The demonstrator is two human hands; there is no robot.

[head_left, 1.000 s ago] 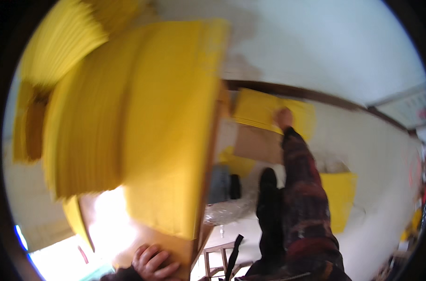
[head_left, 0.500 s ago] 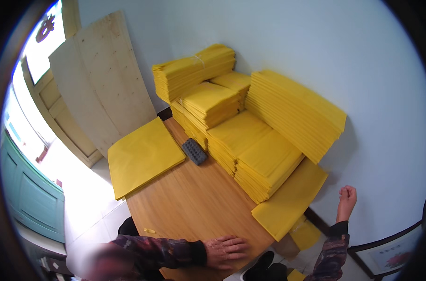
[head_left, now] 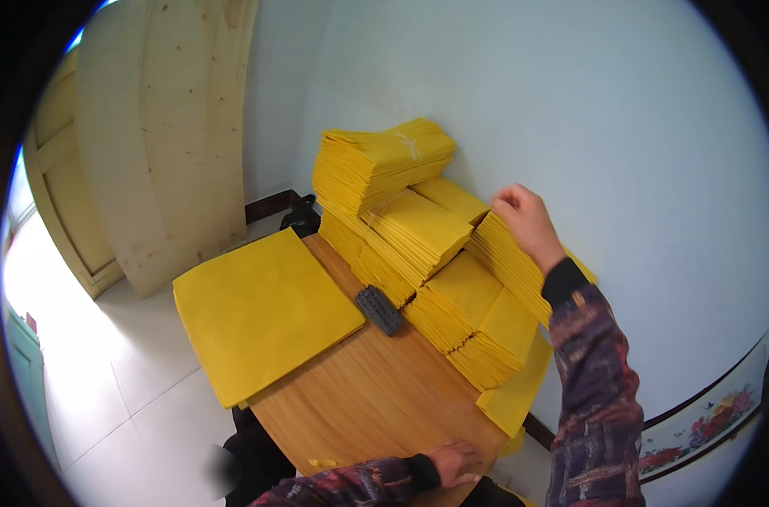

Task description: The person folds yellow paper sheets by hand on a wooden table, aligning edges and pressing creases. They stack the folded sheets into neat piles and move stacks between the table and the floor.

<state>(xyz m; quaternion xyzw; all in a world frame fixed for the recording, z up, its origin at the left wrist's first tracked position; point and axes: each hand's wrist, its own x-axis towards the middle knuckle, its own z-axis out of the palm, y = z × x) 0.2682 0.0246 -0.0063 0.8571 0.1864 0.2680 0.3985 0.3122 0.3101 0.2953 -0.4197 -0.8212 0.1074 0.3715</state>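
My left hand (head_left: 456,463) lies on the wooden table (head_left: 376,406) near its front edge, fingers stretched out. My right hand (head_left: 528,221) is raised at the right, its fingers curled in with nothing showing in them. It is in front of the long stack of folded yellow sheets (head_left: 507,253) by the wall; whether it touches the stack I cannot tell. A flat pile of large yellow sheets (head_left: 266,317) covers the table's left end. Beside that pile sits a dark grey block with a knobbly top (head_left: 377,310).
More yellow stacks (head_left: 418,232) rise along the far side, with a tied bundle (head_left: 384,160) on top. A wooden board (head_left: 164,127) leans at the left. A black bag (head_left: 301,215) sits behind the table, a framed flower picture (head_left: 701,427) at the right.
My right hand has moved up and leftward, from the lower right to the long yellow stack. My left hand stays on the table. The view has shifted.
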